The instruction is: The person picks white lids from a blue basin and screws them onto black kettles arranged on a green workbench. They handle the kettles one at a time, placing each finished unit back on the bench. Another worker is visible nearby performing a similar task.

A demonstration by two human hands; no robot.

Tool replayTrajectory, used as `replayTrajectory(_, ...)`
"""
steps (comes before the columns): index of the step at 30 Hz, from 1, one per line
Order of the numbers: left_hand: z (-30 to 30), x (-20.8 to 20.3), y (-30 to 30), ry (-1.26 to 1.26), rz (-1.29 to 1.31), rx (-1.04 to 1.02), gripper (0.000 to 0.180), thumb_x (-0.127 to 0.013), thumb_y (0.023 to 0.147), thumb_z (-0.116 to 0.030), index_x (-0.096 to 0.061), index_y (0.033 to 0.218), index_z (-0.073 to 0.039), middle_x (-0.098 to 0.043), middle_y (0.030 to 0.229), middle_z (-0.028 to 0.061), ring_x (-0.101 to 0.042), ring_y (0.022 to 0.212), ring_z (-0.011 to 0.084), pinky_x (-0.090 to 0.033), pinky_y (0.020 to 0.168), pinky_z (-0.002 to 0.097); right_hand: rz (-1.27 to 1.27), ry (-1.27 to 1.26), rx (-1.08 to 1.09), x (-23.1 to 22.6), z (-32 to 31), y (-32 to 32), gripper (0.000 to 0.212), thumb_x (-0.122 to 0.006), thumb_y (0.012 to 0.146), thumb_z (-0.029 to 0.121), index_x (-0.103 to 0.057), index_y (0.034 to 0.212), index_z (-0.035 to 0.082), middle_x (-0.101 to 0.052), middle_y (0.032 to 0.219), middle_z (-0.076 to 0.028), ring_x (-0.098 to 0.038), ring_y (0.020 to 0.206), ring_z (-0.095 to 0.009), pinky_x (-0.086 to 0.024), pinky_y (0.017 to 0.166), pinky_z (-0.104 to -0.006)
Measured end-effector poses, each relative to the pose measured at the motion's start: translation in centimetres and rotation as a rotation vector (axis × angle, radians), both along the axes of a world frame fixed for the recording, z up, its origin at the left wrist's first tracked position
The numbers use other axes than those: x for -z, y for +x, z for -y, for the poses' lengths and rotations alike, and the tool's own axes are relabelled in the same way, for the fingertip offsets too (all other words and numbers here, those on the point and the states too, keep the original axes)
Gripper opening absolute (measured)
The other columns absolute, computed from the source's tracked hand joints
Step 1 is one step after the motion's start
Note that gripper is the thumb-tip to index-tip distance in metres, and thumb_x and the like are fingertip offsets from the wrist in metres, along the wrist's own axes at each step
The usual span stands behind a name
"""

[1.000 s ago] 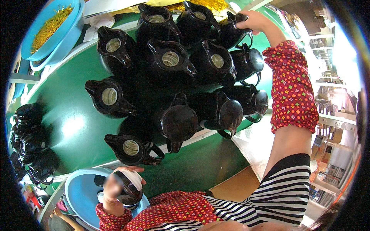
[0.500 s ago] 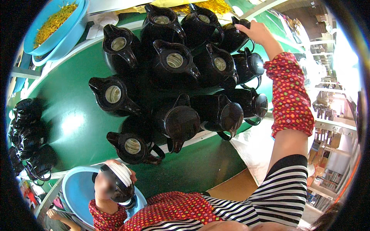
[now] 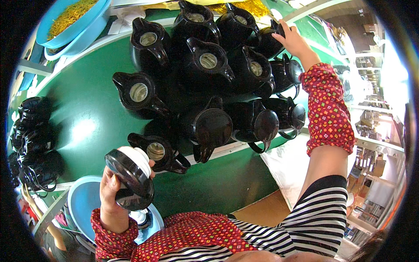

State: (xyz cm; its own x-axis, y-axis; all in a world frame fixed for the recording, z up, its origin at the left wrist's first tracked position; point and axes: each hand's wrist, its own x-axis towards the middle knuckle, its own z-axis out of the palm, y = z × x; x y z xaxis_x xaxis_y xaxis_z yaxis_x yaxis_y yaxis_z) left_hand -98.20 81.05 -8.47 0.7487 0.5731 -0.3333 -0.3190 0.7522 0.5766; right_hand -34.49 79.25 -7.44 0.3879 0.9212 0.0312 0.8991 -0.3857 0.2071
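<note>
My left hand (image 3: 114,196) holds black lids in front of the table. The upper black lid (image 3: 126,168) carries a white threaded stopper (image 3: 136,158), and a second black lid (image 3: 134,198) hangs just below it. At the far right of the group, my right hand (image 3: 297,43) has its thumb and finger around the top of a black jug (image 3: 268,43), whose lid is mostly hidden. Several black jugs stand together. Some show an open round mouth, like the near-left jug (image 3: 156,151); others have lids, like the front jug (image 3: 213,126).
The jugs stand on a green table (image 3: 83,105) with a pale edge. A light blue basin (image 3: 83,196) with another stopper sits below my left hand. More black jugs (image 3: 35,144) are at far left. Stacked blue basins (image 3: 72,32) hold yellow strands. Another person's arm shows lower left.
My left hand has risen from the basin with the lids, now near the closest open jug. My right thumb and finger have shifted on the far-right jug's top. The view has moved slightly.
</note>
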Motion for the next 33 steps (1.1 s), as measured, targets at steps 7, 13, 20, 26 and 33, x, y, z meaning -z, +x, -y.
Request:
replayTrajectory(7,-0.3,0.0,2.4,0.069,-0.063,-0.114,0.068,-0.067,0.097,-0.032,-0.041,0.149,0.002,-0.057,0.134,0.0338,-0.068,0.108,0.0413,-0.057,0.093,0.0492,0.235,-0.018,0.173,0.8,-2.2,-2.1,0.070,-0.038,0.103,0.064,-0.051,0.132,0.002,-0.069,0.099,-0.032,-0.070,0.094,-0.048,-0.057,0.081,-0.0540)
replayTrajectory(13,-0.6,-3.5,8.5,-0.045,-0.090,-0.112,0.041,-0.063,0.100,-0.008,-0.053,0.139,0.002,-0.070,0.123,0.0123,-0.070,0.106,0.0210,-0.057,0.095,0.0356,0.215,0.061,0.235,-0.5,-2.2,-6.2,0.082,-0.041,0.100,0.068,-0.039,0.153,0.005,-0.064,0.125,-0.031,-0.060,0.123,-0.044,-0.043,0.108,-0.0505)
replayTrajectory(20,0.0,-4.3,10.5,0.360,-0.390,0.126,0.044,-0.075,0.094,-0.011,-0.059,0.133,0.002,-0.071,0.107,0.0048,-0.065,0.097,0.0099,-0.053,0.085,0.0268,-0.688,0.106,-0.891,-9.2,4.4,-30.7,0.096,-0.086,0.071,0.041,-0.044,0.153,0.012,-0.046,0.147,-0.022,-0.051,0.130,-0.044,-0.044,0.110,-0.0499)
replayTrajectory(26,1.6,-4.4,12.0,0.503,-0.389,0.244,0.044,-0.075,0.091,-0.012,-0.059,0.130,0.002,-0.072,0.099,0.0087,-0.064,0.091,0.0108,-0.053,0.080,0.0273,-0.517,0.061,-0.827,-8.0,8.4,-32.5,0.090,-0.085,0.068,0.025,-0.046,0.145,-0.001,-0.049,0.133,-0.025,-0.062,0.108,-0.035,-0.057,0.088,-0.0416)
replayTrajectory(33,2.1,-4.5,12.5,0.194,-0.238,0.295,0.045,-0.059,0.104,-0.024,-0.053,0.139,0.003,-0.071,0.114,0.0189,-0.071,0.099,0.0219,-0.057,0.088,0.0346,-0.314,0.083,-0.642,-9.0,7.5,-28.7,0.084,-0.078,0.081,0.046,-0.045,0.138,-0.006,-0.057,0.119,-0.021,-0.060,0.111,-0.037,-0.050,0.092,-0.0450)
